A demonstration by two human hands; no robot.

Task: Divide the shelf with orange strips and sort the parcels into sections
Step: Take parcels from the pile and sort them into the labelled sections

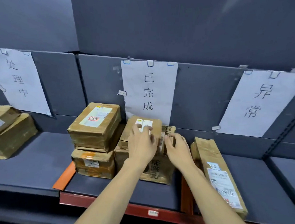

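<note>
Two hands at centre frame, both on the upper parcel [142,129] of the middle stack. Left hand [141,143] laid flat over its top, fingers spread and lightly curled, grip wide, fingertips touching a white label. Right hand [179,149] just beside at the right edge of the same parcel, fingers curled toward a barcode strip; cannot tell whether pinching or only touching. Bare forearms entering from the lower edge of the frame.

Beneath, a larger printed carton [158,171] carrying that parcel. Immediately left, touching, a second stack: labelled box [96,125] with a red stamp on top of a box with orange tape [93,164].

Left orange strip [64,176] lying on the dark shelf [24,165], running front to back, far end under the orange-taped box. Right orange strip [186,198] mostly hidden behind the right forearm. Just right of it, a long flat parcel [217,175] tilted on edge, white labels facing up.

Far left of the frame, two more parcels [4,130] stacked askew, well apart from the centre group.

On the back panel, three taped paper signs: 处理中 [18,80] at left, 已完成 [148,92] at centre behind the stacks, 异常 [257,102] at right. Red shelf rail [100,204] along the front edge.
</note>
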